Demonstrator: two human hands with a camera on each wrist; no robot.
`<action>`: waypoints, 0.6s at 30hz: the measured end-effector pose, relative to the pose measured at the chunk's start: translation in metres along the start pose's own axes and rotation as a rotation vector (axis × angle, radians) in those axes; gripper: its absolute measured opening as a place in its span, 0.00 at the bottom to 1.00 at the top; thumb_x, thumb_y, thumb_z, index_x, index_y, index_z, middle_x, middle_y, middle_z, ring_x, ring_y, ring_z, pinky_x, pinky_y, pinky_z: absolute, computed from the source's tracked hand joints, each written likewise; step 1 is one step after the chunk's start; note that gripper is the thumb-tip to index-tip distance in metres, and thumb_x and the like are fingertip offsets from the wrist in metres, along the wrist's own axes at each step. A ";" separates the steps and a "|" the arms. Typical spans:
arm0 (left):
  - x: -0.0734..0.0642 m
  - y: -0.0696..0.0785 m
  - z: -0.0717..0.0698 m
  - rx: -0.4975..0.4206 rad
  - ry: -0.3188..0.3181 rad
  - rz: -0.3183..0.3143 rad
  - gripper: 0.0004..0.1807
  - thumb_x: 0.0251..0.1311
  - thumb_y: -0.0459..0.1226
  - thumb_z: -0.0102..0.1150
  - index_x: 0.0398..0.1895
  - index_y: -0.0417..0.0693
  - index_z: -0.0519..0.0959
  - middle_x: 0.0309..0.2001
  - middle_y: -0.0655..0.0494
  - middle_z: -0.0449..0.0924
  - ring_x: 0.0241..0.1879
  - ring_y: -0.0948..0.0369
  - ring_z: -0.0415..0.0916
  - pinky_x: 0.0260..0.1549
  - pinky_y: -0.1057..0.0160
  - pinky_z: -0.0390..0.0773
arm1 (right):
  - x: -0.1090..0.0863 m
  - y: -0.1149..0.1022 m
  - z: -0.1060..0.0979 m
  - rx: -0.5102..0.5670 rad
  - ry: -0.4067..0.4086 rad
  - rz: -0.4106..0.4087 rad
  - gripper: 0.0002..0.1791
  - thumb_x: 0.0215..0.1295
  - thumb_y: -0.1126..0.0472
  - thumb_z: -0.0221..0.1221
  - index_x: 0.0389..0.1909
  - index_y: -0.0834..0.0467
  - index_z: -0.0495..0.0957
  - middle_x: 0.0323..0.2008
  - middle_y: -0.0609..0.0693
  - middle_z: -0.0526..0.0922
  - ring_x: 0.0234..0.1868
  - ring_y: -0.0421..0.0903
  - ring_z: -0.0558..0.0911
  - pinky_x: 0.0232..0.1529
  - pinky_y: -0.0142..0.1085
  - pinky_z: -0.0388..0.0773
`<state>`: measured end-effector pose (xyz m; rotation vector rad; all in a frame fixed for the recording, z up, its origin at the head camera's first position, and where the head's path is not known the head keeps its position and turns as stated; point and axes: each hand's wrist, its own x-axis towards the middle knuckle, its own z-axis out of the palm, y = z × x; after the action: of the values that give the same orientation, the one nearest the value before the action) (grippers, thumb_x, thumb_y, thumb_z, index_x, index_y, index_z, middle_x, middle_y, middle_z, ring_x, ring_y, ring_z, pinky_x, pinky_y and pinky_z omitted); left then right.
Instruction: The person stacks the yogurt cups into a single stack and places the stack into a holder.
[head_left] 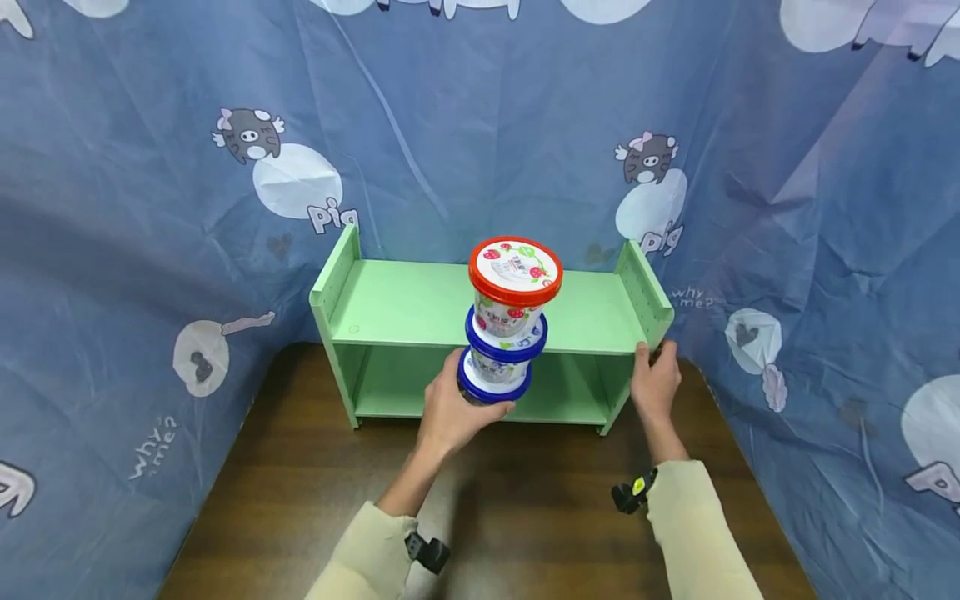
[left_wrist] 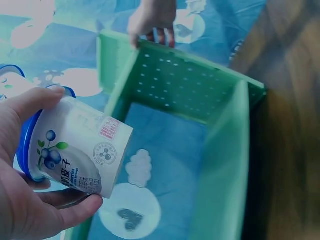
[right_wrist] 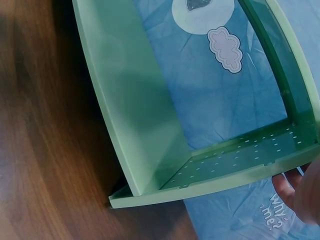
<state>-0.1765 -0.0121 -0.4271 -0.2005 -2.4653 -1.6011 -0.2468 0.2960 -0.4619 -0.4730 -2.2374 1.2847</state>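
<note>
My left hand (head_left: 450, 417) grips the lowest of three stacked yogurt-style tubs, holding the stack upright before the shelf's middle. That bottom tub (left_wrist: 82, 150) is white with a blue lid and blueberry print; thumb and fingers wrap its side. On it stands another blue-lidded tub (head_left: 501, 368), and a red-lidded tub (head_left: 516, 271) with strawberry print tops the stack. At the right end of a light-green two-tier shelf (head_left: 405, 300), my right hand (head_left: 657, 385) holds the side panel (right_wrist: 220, 182) near the upper board's front corner, thumb at the front. Some right fingers are hidden behind the panel.
The shelf stands on a brown wood-look surface (head_left: 540, 508), its back close to a blue cloth (head_left: 480, 150) with pig prints. The cloth also rises at both sides. The lower tier (head_left: 397, 383) lies partly behind the stack and left hand.
</note>
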 end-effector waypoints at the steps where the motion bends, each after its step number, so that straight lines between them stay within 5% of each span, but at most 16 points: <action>1: 0.002 0.003 -0.001 0.001 0.000 0.000 0.50 0.38 0.47 0.82 0.68 0.52 0.67 0.58 0.49 0.80 0.56 0.49 0.79 0.55 0.46 0.80 | -0.001 0.001 -0.001 0.000 -0.002 0.002 0.22 0.78 0.51 0.45 0.59 0.64 0.65 0.51 0.68 0.75 0.54 0.64 0.73 0.57 0.57 0.69; 18: 0.051 0.046 -0.013 -0.025 0.010 -0.034 0.50 0.40 0.48 0.80 0.69 0.51 0.65 0.60 0.47 0.79 0.59 0.48 0.79 0.57 0.46 0.79 | 0.000 0.003 0.000 -0.026 0.001 -0.009 0.21 0.78 0.51 0.45 0.55 0.65 0.64 0.48 0.68 0.74 0.54 0.65 0.72 0.58 0.60 0.67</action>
<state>-0.2147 -0.0050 -0.3696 -0.1549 -2.4554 -1.6432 -0.2463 0.2975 -0.4648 -0.4730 -2.2548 1.2526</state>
